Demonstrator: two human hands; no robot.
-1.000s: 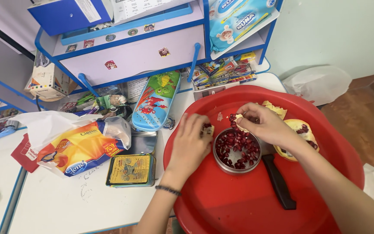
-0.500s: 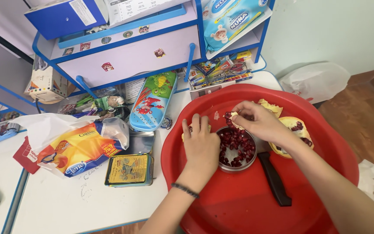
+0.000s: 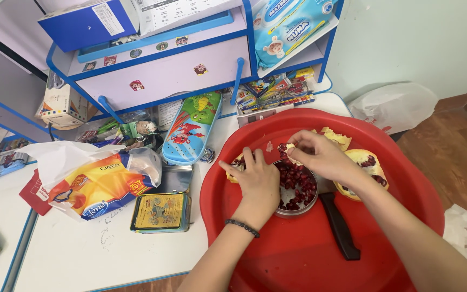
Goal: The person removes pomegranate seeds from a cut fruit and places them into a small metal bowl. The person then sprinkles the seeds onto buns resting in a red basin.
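Note:
A big red tray lies on the white desk. In it stands a small metal bowl full of dark red pomegranate seeds. My left hand rests at the bowl's left rim, fingers closed over a yellowish piece of pomegranate. My right hand is above the bowl's far rim and pinches another seeded piece. A larger pomegranate chunk lies to the right, and peel scraps lie behind. A black-handled knife lies right of the bowl.
Left of the tray are a yellow card tin, a blue pencil case and a colourful snack bag. A blue and white shelf unit rises behind. A white plastic bag lies on the floor at right.
My left hand has slid left and down onto a pomegranate piece at the bowl's left rim. My right hand stays over the bowl's far rim with its piece.

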